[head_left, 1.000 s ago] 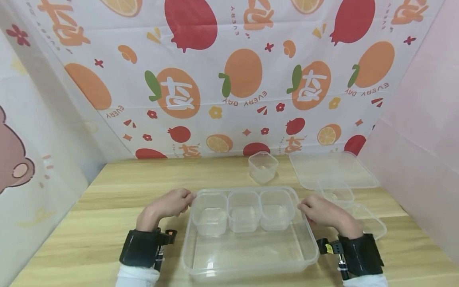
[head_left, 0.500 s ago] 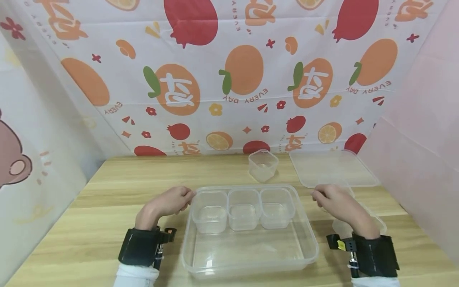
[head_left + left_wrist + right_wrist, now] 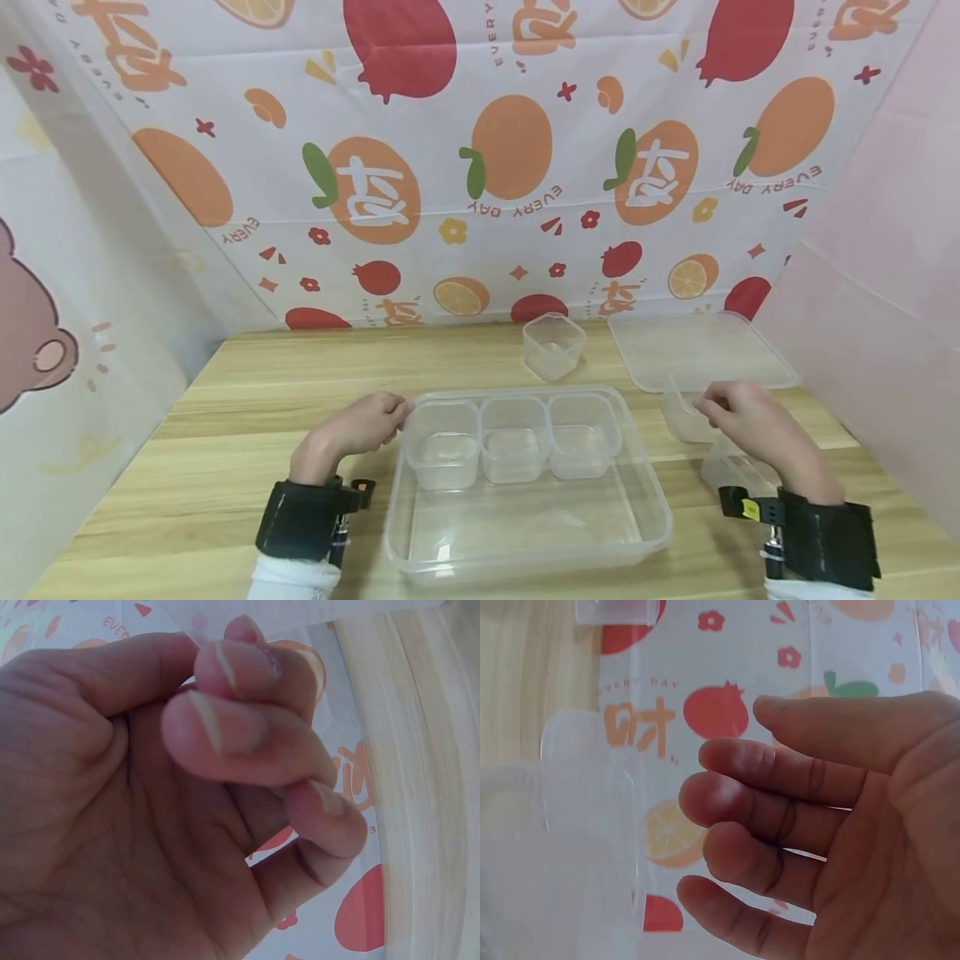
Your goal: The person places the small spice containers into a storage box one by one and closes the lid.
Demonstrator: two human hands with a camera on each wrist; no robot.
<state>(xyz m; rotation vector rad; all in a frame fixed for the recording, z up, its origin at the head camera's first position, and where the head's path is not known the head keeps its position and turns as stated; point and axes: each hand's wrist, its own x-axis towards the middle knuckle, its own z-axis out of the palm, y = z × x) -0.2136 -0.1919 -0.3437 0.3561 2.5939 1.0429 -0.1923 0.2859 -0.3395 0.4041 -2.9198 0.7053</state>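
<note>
A large clear plastic box (image 3: 525, 521) stands on the table with three small clear containers in a row along its far side: left (image 3: 444, 450), middle (image 3: 514, 442) and right (image 3: 583, 437). My left hand (image 3: 363, 425) pinches the box's far left rim; in the left wrist view that hand (image 3: 187, 772) has its fingers curled, with a clear edge at the thumb. My right hand (image 3: 750, 421) hovers by another small clear container (image 3: 682, 417) at the right. In the right wrist view the right hand (image 3: 817, 810) holds nothing, its fingers loosely bent and the thumb apart.
Near the table's back edge sits one more small clear container (image 3: 553, 350). A flat clear lid (image 3: 697, 346) lies at the back right. Partly under my right wrist is another clear container (image 3: 731, 467). A fruit-print cloth (image 3: 510, 250) hangs behind the table.
My right hand has let go of the large box's right rim and moved right, to the small container there. The left hand has stayed at the left rim.
</note>
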